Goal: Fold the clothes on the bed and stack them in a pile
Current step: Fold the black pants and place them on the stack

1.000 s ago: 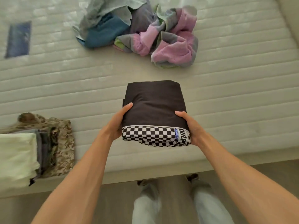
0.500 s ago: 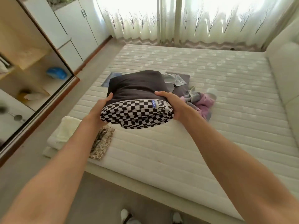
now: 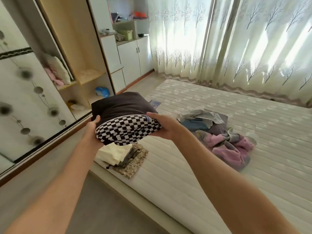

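A folded dark garment with a black-and-white checkered band [image 3: 125, 119] is held in the air between both hands. My left hand [image 3: 92, 130] grips its left side and my right hand [image 3: 162, 125] grips its right side. Just below it, at the bed's near left corner, lies the pile of folded clothes [image 3: 123, 156]: a cream piece on top of a grey one and a camouflage one. A heap of unfolded clothes [image 3: 219, 135], pink, grey and blue, lies on the mattress [image 3: 219, 174] to the right.
A small dark blue item [image 3: 155, 103] lies on the mattress behind the held garment. A sliding-door wardrobe [image 3: 33, 98] with open shelves stands left across a strip of floor [image 3: 50, 166]. White cabinets and tree-print curtains [image 3: 236, 39] are beyond the bed.
Both hands lifted the folded garment off the mattress and carried it left, over the pile at the bed corner. The view swung up and left.
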